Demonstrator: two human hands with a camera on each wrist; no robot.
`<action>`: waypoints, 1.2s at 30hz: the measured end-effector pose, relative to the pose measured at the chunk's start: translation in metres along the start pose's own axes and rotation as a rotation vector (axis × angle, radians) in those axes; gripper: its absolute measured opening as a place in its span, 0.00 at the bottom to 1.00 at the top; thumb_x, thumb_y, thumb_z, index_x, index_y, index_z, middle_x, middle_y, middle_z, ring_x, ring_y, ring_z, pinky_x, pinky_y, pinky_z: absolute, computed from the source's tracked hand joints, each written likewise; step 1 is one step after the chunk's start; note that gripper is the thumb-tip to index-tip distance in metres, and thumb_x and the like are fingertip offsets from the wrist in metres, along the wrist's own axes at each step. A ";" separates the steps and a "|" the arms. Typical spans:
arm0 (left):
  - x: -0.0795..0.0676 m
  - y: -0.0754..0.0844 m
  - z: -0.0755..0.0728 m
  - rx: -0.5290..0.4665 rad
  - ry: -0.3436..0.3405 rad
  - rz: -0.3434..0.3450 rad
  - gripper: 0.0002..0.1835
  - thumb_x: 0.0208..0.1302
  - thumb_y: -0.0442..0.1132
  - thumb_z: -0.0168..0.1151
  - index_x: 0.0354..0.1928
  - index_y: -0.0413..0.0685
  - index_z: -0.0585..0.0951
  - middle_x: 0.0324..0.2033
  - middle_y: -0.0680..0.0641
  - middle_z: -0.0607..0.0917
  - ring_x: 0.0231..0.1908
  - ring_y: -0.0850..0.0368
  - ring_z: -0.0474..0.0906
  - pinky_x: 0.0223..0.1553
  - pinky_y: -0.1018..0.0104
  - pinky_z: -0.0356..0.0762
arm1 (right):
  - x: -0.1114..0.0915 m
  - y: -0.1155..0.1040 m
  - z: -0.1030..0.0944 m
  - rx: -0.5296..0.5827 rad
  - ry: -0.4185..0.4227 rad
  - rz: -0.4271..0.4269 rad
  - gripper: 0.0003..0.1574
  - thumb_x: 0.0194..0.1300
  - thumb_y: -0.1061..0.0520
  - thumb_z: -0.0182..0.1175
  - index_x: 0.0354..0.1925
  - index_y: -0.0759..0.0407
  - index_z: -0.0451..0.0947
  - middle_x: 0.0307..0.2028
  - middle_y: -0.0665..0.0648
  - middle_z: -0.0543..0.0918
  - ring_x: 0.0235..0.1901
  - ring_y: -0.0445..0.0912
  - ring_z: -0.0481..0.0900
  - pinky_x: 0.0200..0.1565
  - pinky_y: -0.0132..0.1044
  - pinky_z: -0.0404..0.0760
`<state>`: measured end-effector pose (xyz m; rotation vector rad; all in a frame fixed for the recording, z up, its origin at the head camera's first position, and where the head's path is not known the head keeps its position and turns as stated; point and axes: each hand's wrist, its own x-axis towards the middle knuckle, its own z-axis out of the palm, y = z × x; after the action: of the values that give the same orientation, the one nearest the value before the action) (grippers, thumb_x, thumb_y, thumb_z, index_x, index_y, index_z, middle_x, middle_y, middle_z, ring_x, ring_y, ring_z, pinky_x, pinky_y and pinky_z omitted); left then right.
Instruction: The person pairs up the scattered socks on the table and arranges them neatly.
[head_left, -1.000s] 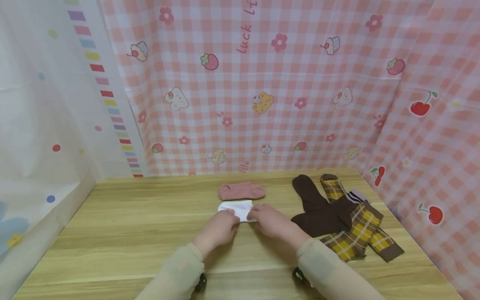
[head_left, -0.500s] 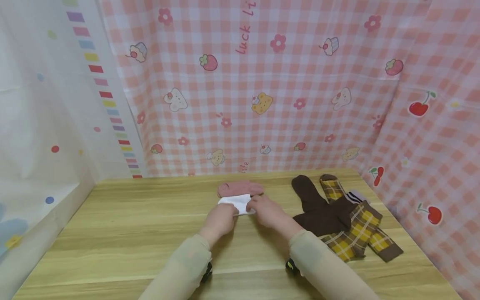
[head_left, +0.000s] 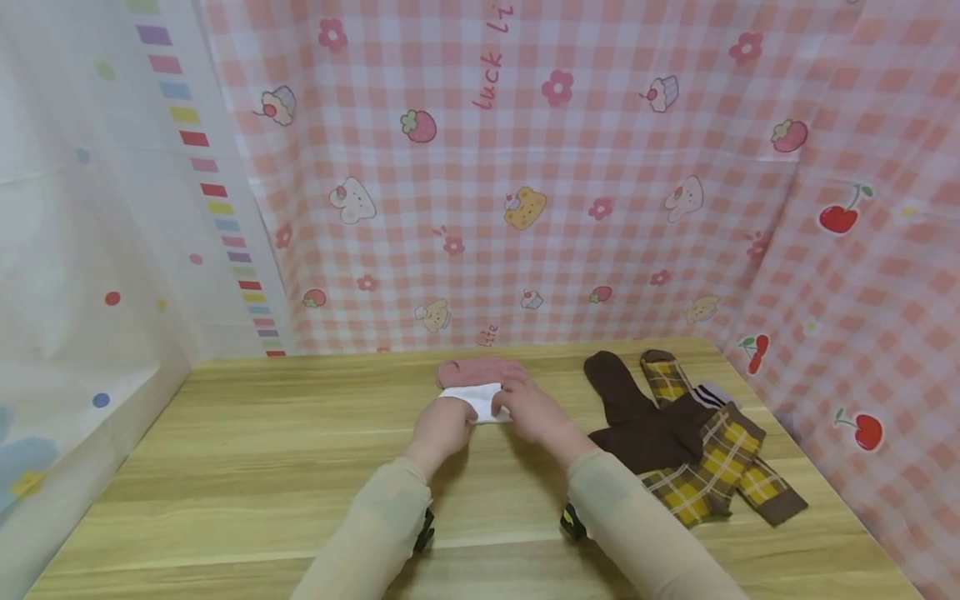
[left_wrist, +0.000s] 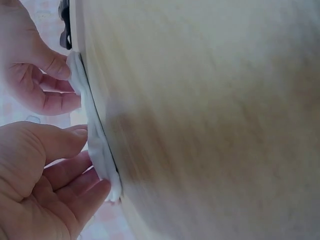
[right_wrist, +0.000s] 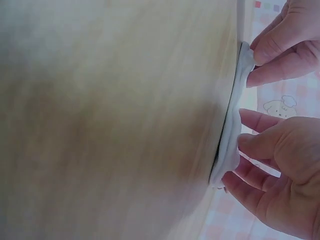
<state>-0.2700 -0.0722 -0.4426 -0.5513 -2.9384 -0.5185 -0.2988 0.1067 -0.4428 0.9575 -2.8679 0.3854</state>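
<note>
in the lower middle of the head view, a white sock (head_left: 482, 400) lies low over the wood-look counter (head_left: 247, 475), held by its two ends. the left hand (head_left: 442, 429) has its left end, fingers bent in and thumb against the fabric; the right hand (head_left: 534, 412) pinches the right end between thumb and fingers. each grip is nearly closed, with only the thin knit between. holding both ends probably keeps the soft cloth straight and flat, since one-handed it would likely sag or bunch. both wrist views show it edge-on, a dark line along its underside.

just above it in the frame, a pink sock (head_left: 480, 371) lies lengthwise in much the same direction. their edges meet in the picture; whether the white one touches or overlaps it i cannot tell. the matching direction looks deliberate, a tidy row.

at the right of the frame, dark brown socks (head_left: 651, 437) lie across yellow plaid socks (head_left: 723, 458), with a striped cuff (head_left: 716, 393) showing among them. their crossed angles suggest a loose heap, set aside where it leaves the hands room. a pink checked cloth (head_left: 465, 167) hangs behind the counter.
</note>
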 end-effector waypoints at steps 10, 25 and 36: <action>0.006 -0.004 0.002 -0.020 -0.013 -0.025 0.08 0.62 0.32 0.65 0.41 0.46 0.89 0.41 0.48 0.88 0.47 0.50 0.82 0.51 0.57 0.78 | 0.006 0.002 0.002 0.002 0.004 0.043 0.17 0.52 0.75 0.65 0.35 0.56 0.82 0.53 0.63 0.78 0.62 0.60 0.69 0.65 0.52 0.65; 0.000 -0.001 0.002 0.016 -0.026 0.000 0.07 0.62 0.33 0.66 0.39 0.47 0.90 0.40 0.46 0.87 0.46 0.49 0.82 0.50 0.56 0.79 | 0.003 0.001 0.001 -0.019 -0.053 0.089 0.17 0.58 0.72 0.62 0.35 0.50 0.83 0.45 0.58 0.79 0.52 0.56 0.74 0.58 0.49 0.72; -0.004 -0.001 0.001 0.022 -0.037 0.064 0.06 0.59 0.32 0.66 0.36 0.48 0.89 0.36 0.49 0.87 0.42 0.51 0.82 0.47 0.58 0.80 | -0.009 -0.002 -0.007 0.021 -0.061 0.029 0.15 0.58 0.71 0.65 0.39 0.54 0.85 0.44 0.59 0.80 0.48 0.57 0.77 0.54 0.50 0.75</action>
<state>-0.2671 -0.0742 -0.4448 -0.6564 -2.9459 -0.4730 -0.2903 0.1127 -0.4374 0.9476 -2.9413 0.3970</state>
